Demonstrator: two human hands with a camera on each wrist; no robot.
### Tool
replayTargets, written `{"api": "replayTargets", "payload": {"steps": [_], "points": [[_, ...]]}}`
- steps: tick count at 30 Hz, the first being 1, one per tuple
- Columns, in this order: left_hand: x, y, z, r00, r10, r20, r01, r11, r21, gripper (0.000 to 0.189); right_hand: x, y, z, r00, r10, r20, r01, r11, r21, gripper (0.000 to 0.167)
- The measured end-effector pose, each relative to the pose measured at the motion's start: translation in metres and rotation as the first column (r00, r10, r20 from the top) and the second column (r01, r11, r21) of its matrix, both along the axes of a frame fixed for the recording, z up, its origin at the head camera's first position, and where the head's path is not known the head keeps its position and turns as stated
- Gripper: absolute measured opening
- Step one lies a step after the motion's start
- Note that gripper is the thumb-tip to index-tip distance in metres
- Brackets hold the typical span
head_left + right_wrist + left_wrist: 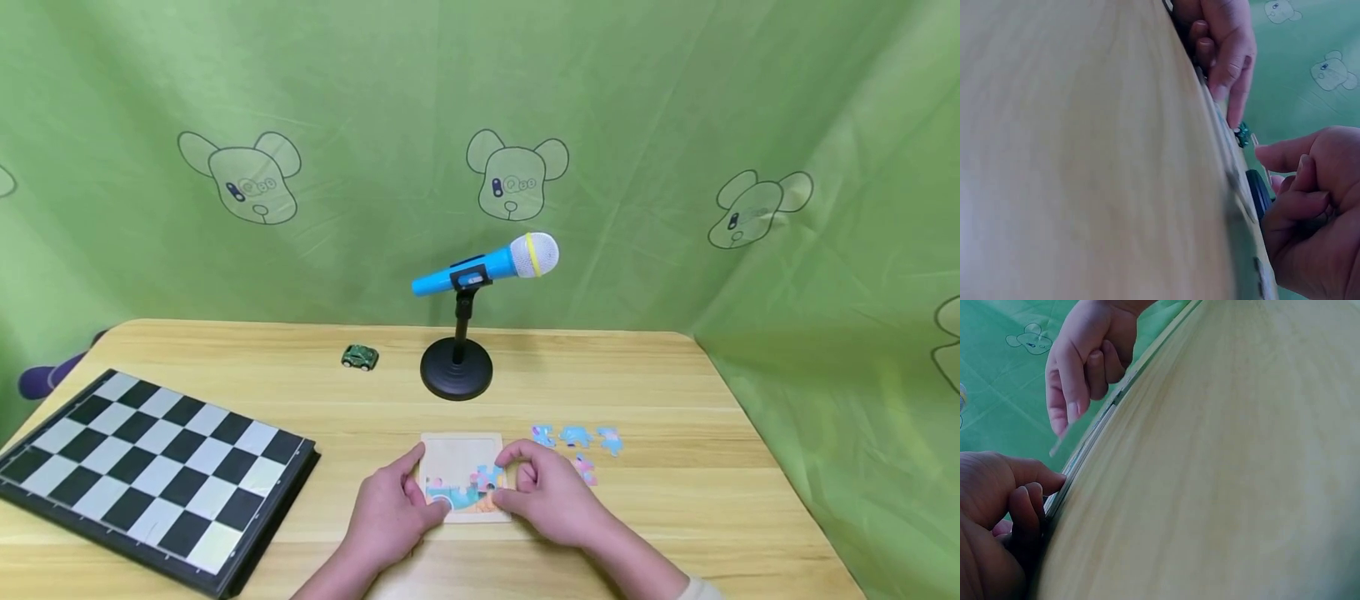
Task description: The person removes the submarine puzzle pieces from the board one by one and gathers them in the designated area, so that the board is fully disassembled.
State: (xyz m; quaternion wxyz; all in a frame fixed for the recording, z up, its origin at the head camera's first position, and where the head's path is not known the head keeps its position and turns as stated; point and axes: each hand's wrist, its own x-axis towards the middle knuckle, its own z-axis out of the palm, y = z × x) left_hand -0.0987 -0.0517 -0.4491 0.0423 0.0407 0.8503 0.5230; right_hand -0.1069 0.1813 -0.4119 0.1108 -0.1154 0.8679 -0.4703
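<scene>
A small square wooden puzzle tray (450,454) lies on the table, its lower part filled with coloured pieces in teal, pink and orange. My left hand (390,508) grips the tray's left side, thumb over the lower left corner and index finger by the upper left one. Between thumb and index finger, my right hand (551,492) pinches a blue puzzle piece (489,477) over the tray's right side. In the left wrist view that piece (1057,445) shows tilted, above the tray. Several loose puzzle pieces (576,437) lie beyond and beside the right hand, one partly hidden by it.
A folding chessboard (157,467) takes up the table's left side. Behind the tray stands a blue toy microphone (487,267) on a black round base (456,379), with a small green toy car (360,357) to its left. Green cloth (375,83) hangs behind the table.
</scene>
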Motion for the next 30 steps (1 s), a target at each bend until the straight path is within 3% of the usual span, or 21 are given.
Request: {"api": "replayTargets", "payload": {"steps": [7, 15, 25, 30], "points": [[0.001, -0.001, 0.0, 1.0, -0.003, -0.001, 0.003, 1.0, 0.003, 0.082, 0.001, 0.021, 0.007, 0.996, 0.045, -0.072, -0.05, 0.997, -0.063, 0.031], [0.0, 0.0, 0.001, 1.0, 0.002, 0.009, -0.002, 1.0, 0.003, 0.083, 0.002, 0.051, 0.011, 0.992, 0.064, -0.11, -0.069, 0.997, -0.046, 0.028], [0.001, 0.0, 0.002, 1.0, -0.002, 0.013, 0.002, 1.0, 0.016, 0.084, 0.006, 0.087, 0.011, 0.988, 0.033, -0.152, -0.045, 0.996, -0.075, 0.029], [0.0, 0.0, 0.0, 1.0, 0.0, 0.02, -0.001, 1.0, 0.014, 0.084, 0.007, 0.104, 0.01, 0.985, 0.006, -0.17, -0.013, 0.999, -0.038, 0.029]]}}
